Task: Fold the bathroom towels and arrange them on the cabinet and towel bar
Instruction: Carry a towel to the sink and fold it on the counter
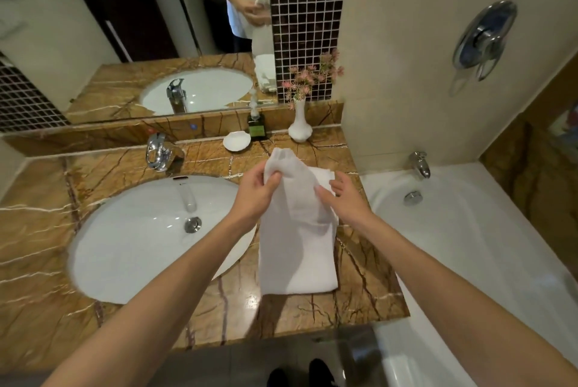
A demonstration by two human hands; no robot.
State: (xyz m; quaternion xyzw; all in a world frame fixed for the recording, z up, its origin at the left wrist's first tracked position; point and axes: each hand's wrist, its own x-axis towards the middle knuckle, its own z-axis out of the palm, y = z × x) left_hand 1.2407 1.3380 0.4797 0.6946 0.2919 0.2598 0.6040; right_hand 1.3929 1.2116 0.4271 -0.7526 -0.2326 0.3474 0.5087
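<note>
A white towel [297,249] hangs in a long narrow strip over the brown marble cabinet top [359,302], to the right of the sink. My left hand [256,192] pinches its upper end and lifts it. My right hand [347,196] touches the towel's right edge, fingers spread along the fabric. Behind the strip, another piece of white towel [323,175] lies on the counter, partly hidden. No towel bar is in view.
A white oval sink [131,239] with a chrome tap [158,152] is on the left. At the back stand a shell soap dish [236,141], a green bottle [257,128] and a white vase [299,125] with pink flowers. A bathtub [469,246] lies to the right.
</note>
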